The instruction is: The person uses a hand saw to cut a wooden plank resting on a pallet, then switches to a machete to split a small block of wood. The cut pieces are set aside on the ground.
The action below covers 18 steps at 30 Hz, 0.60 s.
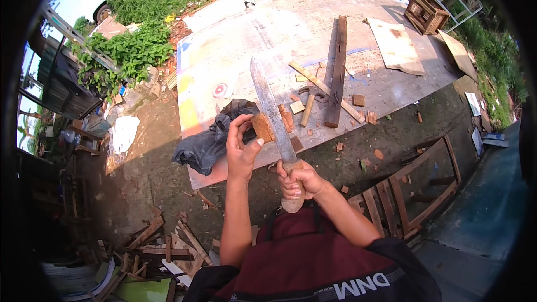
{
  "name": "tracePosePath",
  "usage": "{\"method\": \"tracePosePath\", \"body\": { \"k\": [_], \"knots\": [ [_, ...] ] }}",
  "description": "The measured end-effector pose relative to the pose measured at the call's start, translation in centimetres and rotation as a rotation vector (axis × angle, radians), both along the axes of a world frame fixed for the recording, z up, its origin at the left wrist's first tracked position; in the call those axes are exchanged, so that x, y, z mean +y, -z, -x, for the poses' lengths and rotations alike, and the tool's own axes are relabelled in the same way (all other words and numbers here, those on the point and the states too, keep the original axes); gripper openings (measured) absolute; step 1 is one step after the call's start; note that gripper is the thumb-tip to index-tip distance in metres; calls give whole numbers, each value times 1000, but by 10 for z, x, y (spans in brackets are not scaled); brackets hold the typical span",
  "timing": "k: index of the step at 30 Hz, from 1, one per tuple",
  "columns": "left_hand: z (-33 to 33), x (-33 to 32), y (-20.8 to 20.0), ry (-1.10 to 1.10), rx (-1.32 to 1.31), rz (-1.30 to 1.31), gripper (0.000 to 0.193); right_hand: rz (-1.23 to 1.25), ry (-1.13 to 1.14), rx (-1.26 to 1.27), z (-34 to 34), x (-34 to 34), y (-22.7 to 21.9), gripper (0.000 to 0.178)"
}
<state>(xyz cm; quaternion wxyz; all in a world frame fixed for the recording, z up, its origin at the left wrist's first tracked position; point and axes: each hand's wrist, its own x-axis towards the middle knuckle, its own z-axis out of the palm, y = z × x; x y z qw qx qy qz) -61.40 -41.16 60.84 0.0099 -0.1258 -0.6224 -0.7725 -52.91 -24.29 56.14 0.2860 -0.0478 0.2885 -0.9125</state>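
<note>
My right hand (301, 179) is closed round the pale, worn handle of a machete (269, 98). Its long, stained blade points away from me over the board. Between the fingers and thumb of my left hand (241, 148) is a small brown wood block (262, 127), right beside the blade's left face. Reddish-brown wood (287, 117) shows on the blade's other side; whether it belongs to the same block I cannot tell. A crumpled black plastic bag (204, 144) lies just left of my left hand.
Offcuts, a thin wood strip (327, 90), a C-shaped metal piece (316, 93) and a long dark plank (337, 72) lie on the large board (224, 50). A wooden crate (426, 12) stands far right. A wooden frame (408, 190) lies near right, scrap wood (162, 246) near left.
</note>
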Motion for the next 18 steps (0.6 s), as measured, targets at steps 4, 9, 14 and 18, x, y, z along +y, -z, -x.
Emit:
{"method": "tracePosePath", "body": {
  "k": [4, 9, 14, 18],
  "knots": [
    [2, -17, 1, -5, -56, -52, 64, -464, 270, 96, -2, -21, -26, 14],
    [-3, -13, 4, -36, -36, -20, 64, -812, 724, 530, -6, -18, -65, 9],
    [-7, -7, 9, -23, 18, 53, 62, -985, 627, 386, -20, -26, -9, 14],
    [-6, -13, 11, -52, 12, -1, 61, -946, 487, 341, -22, -20, -2, 13]
  ]
}}
